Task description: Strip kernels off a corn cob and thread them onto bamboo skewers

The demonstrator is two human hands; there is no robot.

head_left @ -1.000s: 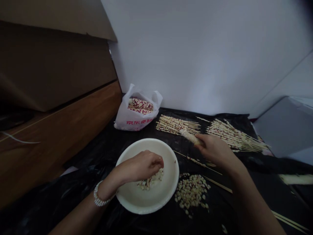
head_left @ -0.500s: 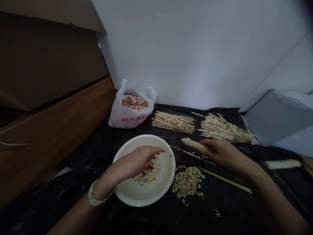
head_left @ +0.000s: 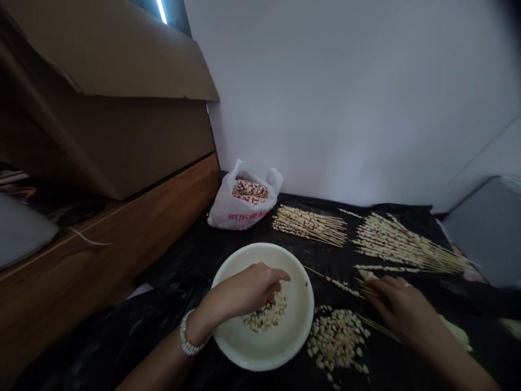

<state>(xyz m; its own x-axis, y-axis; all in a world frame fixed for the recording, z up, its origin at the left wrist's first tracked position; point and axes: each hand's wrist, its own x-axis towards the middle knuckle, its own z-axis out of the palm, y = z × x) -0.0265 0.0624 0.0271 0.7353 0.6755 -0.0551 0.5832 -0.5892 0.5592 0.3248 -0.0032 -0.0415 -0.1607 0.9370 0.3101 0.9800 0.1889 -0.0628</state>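
Your right hand (head_left: pixel 407 307) has come nearer since the earlier frame and is now low by the thin sticks (head_left: pixel 380 327), fingers bent, while your left hand (head_left: pixel 252 288) is half curled over the white bowl (head_left: pixel 303 331); you can't tell whether either grips anything. Two bundles of kernel-covered skewers (head_left: pixel 307 222) (head_left: pixel 407 241) lie finished at far centre and right, with a part-filled skewer (head_left: pixel 342 285), loose kernels (head_left: pixel 337 339) and speckled ears (head_left: pixel 250 189) left, the ears inside the far white bag (head_left: pixel 222 209) with red lettering reading 京东便利
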